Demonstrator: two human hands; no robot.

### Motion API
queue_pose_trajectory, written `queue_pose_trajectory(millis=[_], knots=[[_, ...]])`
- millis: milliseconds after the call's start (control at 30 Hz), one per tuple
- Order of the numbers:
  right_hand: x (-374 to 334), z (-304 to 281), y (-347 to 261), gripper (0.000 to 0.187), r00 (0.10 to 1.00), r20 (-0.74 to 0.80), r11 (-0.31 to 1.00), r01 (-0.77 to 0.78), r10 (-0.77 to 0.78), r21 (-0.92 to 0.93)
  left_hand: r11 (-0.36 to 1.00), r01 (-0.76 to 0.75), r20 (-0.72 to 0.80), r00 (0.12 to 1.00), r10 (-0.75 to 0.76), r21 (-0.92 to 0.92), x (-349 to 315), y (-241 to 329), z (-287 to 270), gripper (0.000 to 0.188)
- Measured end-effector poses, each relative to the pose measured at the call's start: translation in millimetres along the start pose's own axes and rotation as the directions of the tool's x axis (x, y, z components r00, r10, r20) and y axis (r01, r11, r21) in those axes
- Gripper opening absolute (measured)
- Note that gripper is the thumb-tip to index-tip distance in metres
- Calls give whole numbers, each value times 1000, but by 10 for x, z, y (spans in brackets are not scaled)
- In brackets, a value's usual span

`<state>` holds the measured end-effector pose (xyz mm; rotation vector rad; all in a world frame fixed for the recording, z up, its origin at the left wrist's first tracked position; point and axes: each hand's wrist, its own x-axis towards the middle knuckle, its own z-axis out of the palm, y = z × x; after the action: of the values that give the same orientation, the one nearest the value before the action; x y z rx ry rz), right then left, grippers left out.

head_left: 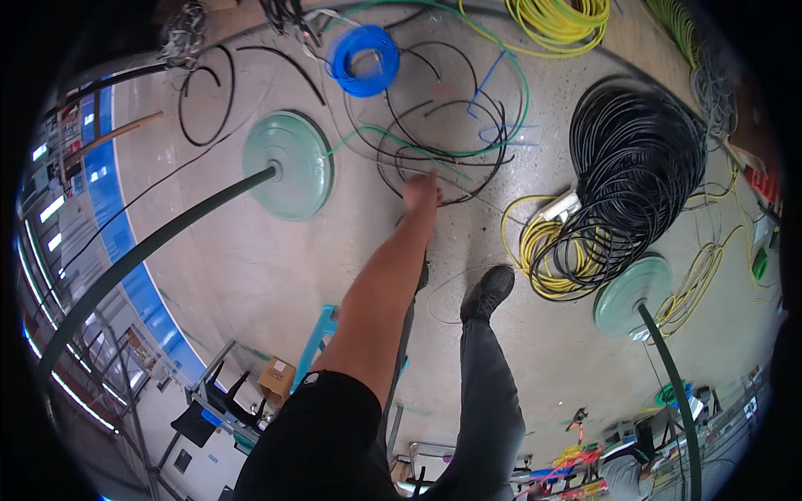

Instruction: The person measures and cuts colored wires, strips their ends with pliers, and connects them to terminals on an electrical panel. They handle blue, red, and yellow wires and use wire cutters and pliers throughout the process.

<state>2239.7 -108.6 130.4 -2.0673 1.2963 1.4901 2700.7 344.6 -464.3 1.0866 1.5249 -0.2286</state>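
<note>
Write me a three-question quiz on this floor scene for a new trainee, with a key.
1. True or false: the blue coil lies to the left of the big black cable pile in the picture.
2. How many round green bases with poles stand on the floor?
3. Which of these is nearest the left hand?
A) the cardboard box
B) the loose black loops
C) the yellow coil at the top edge

Key:
1. True.
2. Two.
3. B.
</note>
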Motion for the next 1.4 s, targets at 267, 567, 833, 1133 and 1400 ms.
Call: queue_pose_trajectory(millis=[267,567,833,1133,1400], knots=[[265,-5,-427,33,993,31,993,-117,117,-22,989,0,7,1000,1,-148,927,-132,332,24],[323,77,-546,36,997,-1,996,-81,82,41,980,182,9,983,-182,-77,540,-86,242,27],[394,209,-617,39,992,2,990,-126,126,70,991,132,11,991,-132,5,1130,-83,540,29],[166,89,-642,43,995,11,985,-104,104,134,996,-80,172,982,84,-33,301,-104,58,24],[-167,-276,-248,46,996,23,894,63,-81,443,951,-307,608,759,234,18,-2554,472,-434,22]])
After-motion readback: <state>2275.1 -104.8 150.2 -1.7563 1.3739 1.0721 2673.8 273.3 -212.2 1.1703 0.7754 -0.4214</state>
